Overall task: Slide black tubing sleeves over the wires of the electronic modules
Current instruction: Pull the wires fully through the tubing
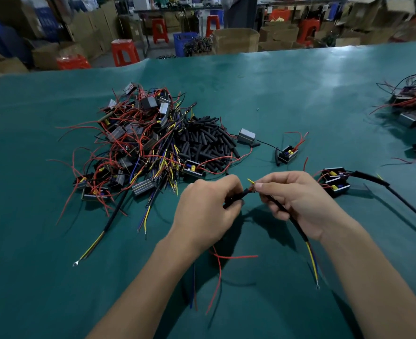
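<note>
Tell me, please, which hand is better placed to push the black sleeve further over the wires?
Probably the left hand: it already grips the black sleeve. The right hand pinches the wire ends at the sleeve's mouth and holds the cable, so it can steady them.

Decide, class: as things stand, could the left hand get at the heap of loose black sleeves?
Probably not at once. The table between the left hand and the heap of black sleeves lies open, but that hand grips a black sleeve, so it would have to let go first.
</note>
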### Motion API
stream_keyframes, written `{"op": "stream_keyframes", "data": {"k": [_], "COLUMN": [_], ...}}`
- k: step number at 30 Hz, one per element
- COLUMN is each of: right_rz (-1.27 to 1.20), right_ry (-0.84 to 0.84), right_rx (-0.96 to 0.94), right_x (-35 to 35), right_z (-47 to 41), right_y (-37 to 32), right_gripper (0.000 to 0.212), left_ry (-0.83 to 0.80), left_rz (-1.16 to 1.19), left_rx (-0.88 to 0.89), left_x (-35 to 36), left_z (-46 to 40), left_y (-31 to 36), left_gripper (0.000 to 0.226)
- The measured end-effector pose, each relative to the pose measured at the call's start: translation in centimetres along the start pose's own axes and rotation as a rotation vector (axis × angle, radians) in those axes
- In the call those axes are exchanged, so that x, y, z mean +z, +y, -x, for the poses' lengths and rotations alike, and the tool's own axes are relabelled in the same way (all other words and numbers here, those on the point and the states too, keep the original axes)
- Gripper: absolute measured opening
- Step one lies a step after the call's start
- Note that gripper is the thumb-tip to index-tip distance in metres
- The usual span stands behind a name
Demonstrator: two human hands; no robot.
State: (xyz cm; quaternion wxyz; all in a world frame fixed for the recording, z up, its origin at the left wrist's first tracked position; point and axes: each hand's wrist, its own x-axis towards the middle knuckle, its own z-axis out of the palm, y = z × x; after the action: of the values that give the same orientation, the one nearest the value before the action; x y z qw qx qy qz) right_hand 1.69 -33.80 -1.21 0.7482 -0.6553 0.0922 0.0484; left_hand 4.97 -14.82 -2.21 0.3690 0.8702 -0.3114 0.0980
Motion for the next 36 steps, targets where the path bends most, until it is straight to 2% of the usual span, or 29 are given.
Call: {"op": "stream_keyframes", "data": {"k": [5,11,16,20,24,31,36], "right_rz": [-0.021,-0.026,-0.007,0.1,0.164,0.189,0.189], "right_ry": [0.049,0.043,0.056,0.025,0.039,0.06,0.052], "right_rx": [0.023,0.092,0.081,0.03,-0.047,-0.086,-0.079], "right_x": [-0.1,-0.4,-0.3,0.0,0.0,-0.3,-0.4], "right_z": [-0.1,-0.3,-0.4,-0.3,-0.3,-0.3,-0.3], "right_y": [0.1,0.1,0.1,0.3,0.5,0.4,0.4], "right_gripper": [0.013,0.006,0.015,0.017,0.006,0.016,0.015], "left_ry": [0.072,0.122,0.121,0.136,0.162,0.096,0.074], "left_rz": [-0.06,0.124,0.2,0.174,0.122,0.074,0.001], "left_rx": [0.023,-0.037,-0.062,-0.056,-0.033,-0.004,-0.033], "left_x": [0.9,1.7,2.2,2.2,2.2,1.6,1.1], "left_z": [-0.2,-0.5,-0.2,0.4,0.7,1.0,1.1], "left_y": [0.7,0.8,0.3,-0.5,-0.6,-0.6,-0.8], "left_gripper": [0.006,0.013,0.016,0.017,0.018,0.025,0.014]}}
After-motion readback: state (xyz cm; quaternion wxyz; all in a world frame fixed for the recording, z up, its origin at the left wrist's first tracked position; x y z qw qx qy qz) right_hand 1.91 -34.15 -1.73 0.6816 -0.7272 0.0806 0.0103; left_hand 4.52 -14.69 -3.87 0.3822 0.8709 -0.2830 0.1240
